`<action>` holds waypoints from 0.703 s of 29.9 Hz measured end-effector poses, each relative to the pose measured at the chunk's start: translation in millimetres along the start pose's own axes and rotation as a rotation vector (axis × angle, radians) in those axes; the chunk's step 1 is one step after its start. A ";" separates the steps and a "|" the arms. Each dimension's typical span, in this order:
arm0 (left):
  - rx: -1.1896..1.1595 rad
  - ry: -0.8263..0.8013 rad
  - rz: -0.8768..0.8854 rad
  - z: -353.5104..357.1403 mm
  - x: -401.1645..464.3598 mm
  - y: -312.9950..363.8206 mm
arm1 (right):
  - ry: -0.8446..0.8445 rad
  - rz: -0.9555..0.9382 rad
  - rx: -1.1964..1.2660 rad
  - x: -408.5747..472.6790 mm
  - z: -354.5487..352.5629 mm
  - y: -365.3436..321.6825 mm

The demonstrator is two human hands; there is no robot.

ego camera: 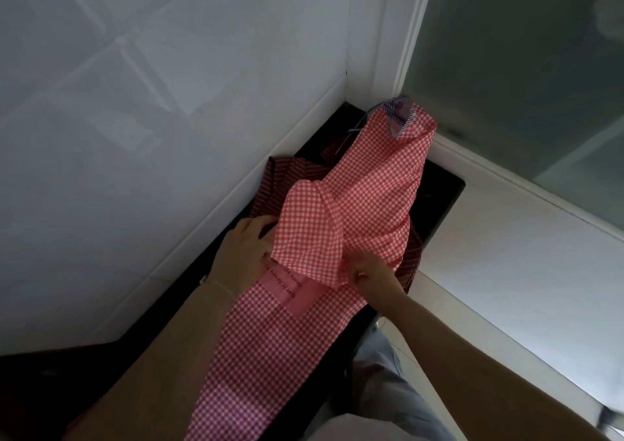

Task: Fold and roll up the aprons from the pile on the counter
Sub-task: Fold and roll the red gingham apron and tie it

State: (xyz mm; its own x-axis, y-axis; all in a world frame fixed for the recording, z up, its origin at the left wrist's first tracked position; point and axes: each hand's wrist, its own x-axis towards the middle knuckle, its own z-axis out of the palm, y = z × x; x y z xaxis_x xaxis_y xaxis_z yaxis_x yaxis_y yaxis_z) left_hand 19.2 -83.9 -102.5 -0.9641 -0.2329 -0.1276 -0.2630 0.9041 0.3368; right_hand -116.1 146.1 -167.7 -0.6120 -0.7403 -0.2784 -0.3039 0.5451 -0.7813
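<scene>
You stand at a dark counter (445, 191) that runs into a corner, with a white tiled wall (152, 103) along its left side and a white frame with frosted glass (526, 62) on the right. A white ledge (513, 272) borders the counter's right edge.

A pink gingham apron (364, 204) lies lengthwise along the counter, from the near edge at the bottom of the view up toward the corner. Its far end rises in a bunched peak, where a striped navy-and-white trim (401, 116) shows at the top. A fold of the same cloth hangs down over the middle of the apron, just above a plain pink patch (290, 292) with small dark lettering (too blurred to read).

Under the pink apron sits a dark red striped apron (280, 177), showing on the left near the wall and again as a sliver at the right edge — the two fabrics touch.

Your left hand (246, 255) rests on the pile at the left edge of the hanging fold, fingers fairly straight and reaching under the gingham; a thin bracelet (219, 283) circles that wrist. Your right hand (374, 273) pinches the gingham at the fold's lower right, fingers curled on the cloth. The hands are apart, with the fold between them.
</scene>
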 end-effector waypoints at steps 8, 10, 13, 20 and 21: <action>-0.891 0.001 -0.513 -2.6 -17.5 6.7 | -0.098 0.256 0.067 -12.4 0.3 -27.6; -0.992 -0.005 -0.505 -6.0 -8.5 13.1 | -0.130 0.229 0.294 -9.8 1.2 -45.6; -1.135 0.007 -0.546 -7.2 6.2 15.2 | -0.217 0.277 0.606 -0.3 12.2 -61.5; -1.126 0.070 -0.559 -13.1 -5.5 23.1 | 0.168 0.051 0.100 -5.0 32.1 -62.9; -1.155 0.208 -0.600 -15.7 -8.4 22.9 | 0.237 -0.166 -0.086 -10.7 33.0 -62.1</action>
State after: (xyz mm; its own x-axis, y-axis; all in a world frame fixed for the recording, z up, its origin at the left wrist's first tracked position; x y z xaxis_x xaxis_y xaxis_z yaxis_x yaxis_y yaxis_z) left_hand 20.6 -66.8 -79.1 -0.6474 -0.6323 -0.4254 -0.4288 -0.1593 0.8893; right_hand -66.6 107.2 -134.7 -0.6991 -0.7150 -0.0047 -0.4685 0.4630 -0.7524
